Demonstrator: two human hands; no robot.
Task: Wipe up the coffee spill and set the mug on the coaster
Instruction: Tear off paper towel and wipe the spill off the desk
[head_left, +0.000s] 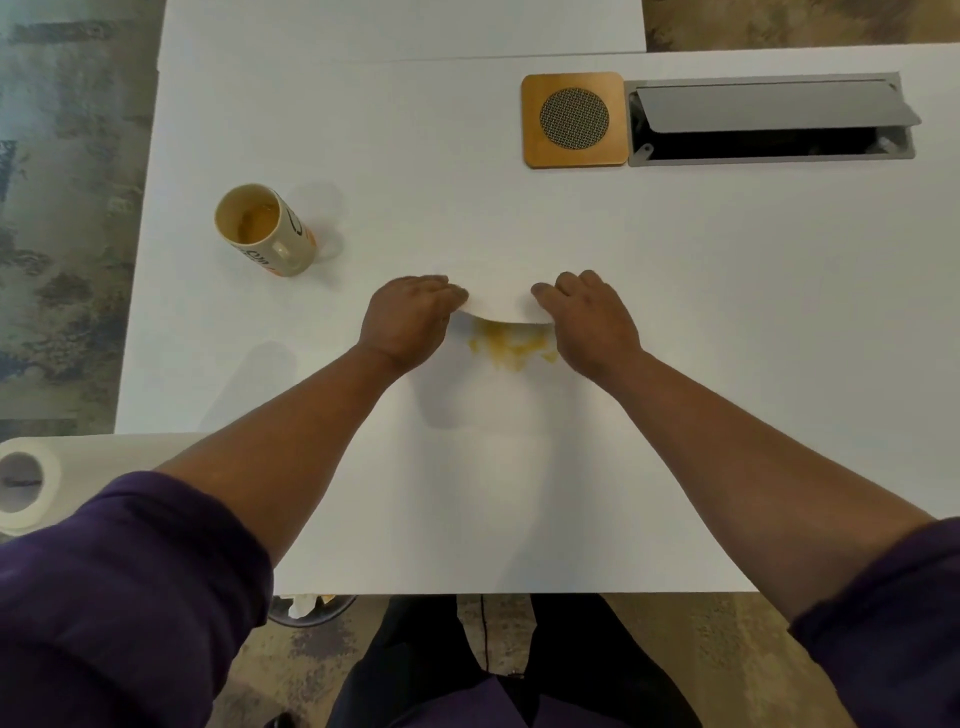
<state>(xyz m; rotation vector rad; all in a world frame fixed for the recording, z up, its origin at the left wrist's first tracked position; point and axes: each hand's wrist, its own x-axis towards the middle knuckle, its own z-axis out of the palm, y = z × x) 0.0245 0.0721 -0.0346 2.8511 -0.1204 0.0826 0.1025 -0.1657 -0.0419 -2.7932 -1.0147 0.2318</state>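
A yellow-brown coffee spill (511, 345) lies on the white table (467, 467) between my hands. Just beyond it I hold a white paper towel sheet (501, 304) by its two sides, its near edge curving above the far rim of the spill. My left hand (410, 322) pinches the sheet's left side and my right hand (587, 322) pinches its right side. The cream mug (265, 228) with dark and orange print stands at the far left, with coffee residue inside. The square wooden coaster (574, 119) with a round mesh centre sits at the far right.
A grey cable hatch (769, 119) with its flap raised lies right of the coaster. A paper towel roll (31, 483) rests at the table's near left corner. A bin (311, 608) with crumpled paper shows under the near edge. A second table abuts the far side.
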